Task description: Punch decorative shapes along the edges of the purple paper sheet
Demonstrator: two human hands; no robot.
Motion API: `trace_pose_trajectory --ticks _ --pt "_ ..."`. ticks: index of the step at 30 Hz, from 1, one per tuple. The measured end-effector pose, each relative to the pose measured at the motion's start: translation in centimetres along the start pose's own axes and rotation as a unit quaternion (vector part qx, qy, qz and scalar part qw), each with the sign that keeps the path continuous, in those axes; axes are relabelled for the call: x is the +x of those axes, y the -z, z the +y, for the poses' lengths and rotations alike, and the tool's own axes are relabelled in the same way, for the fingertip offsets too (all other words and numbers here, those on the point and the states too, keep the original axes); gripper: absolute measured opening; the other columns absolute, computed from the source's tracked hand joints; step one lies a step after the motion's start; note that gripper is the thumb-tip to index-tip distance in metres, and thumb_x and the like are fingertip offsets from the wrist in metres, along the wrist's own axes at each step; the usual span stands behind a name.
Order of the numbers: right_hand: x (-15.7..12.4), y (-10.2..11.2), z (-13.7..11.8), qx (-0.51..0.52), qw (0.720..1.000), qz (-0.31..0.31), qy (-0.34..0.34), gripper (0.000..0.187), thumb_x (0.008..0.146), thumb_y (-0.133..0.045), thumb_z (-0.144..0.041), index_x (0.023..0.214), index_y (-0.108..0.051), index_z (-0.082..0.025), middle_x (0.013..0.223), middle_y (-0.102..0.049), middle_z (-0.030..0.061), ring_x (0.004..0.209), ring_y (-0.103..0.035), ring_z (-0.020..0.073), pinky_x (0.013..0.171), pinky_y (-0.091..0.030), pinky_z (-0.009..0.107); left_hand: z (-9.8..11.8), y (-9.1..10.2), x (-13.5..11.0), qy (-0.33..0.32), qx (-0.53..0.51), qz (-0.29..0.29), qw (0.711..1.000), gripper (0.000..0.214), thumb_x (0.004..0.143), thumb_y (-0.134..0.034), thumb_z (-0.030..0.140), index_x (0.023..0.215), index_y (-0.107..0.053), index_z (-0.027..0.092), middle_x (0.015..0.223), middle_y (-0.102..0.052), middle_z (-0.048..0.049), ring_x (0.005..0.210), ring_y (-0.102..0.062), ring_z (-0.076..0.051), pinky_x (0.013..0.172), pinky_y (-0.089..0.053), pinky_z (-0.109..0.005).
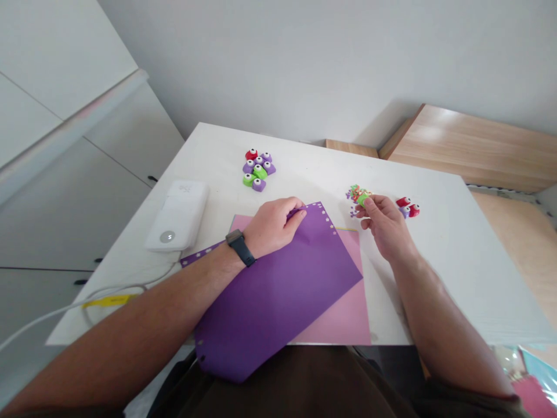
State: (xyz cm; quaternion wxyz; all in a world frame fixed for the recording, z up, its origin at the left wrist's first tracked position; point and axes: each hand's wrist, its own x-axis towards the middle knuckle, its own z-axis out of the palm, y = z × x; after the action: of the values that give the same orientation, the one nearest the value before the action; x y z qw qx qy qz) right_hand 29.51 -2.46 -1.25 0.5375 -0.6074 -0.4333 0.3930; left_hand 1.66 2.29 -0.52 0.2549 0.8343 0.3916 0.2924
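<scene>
My left hand, with a dark watch on the wrist, pinches the top edge of a purple paper sheet. Small star-like holes run along that sheet's edges, and one lower corner hangs past the table's front. Beneath it lies a pink sheet. A green craft punch is gripped between the thumb and fingers of my right hand. It is held over a heap of tiny coloured paper cut-outs, partly hidden by the hand.
Several red, purple and green craft punches cluster at the back left. Three more, red and purple punches, sit right of my right hand. A white power bank with a cable lies at the left of the white table.
</scene>
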Motion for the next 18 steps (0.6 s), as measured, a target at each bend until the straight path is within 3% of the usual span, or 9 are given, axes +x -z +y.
trace_pose_trajectory --ticks 18 --pt "-0.13 -0.04 -0.27 0.011 1.000 -0.013 -0.018 0.034 0.087 -0.073 -0.053 0.103 -0.060 -0.026 0.089 -0.072 0.0027 0.075 -0.066 0.0159 0.052 -0.041 0.025 -0.08 -0.03 0.03 -0.003 0.000 -0.004 1.000 0.018 0.100 -0.051 0.032 0.095 -0.064 0.020 0.092 -0.072 -0.0026 0.083 -0.065 -0.019 0.074 -0.044 -0.033"
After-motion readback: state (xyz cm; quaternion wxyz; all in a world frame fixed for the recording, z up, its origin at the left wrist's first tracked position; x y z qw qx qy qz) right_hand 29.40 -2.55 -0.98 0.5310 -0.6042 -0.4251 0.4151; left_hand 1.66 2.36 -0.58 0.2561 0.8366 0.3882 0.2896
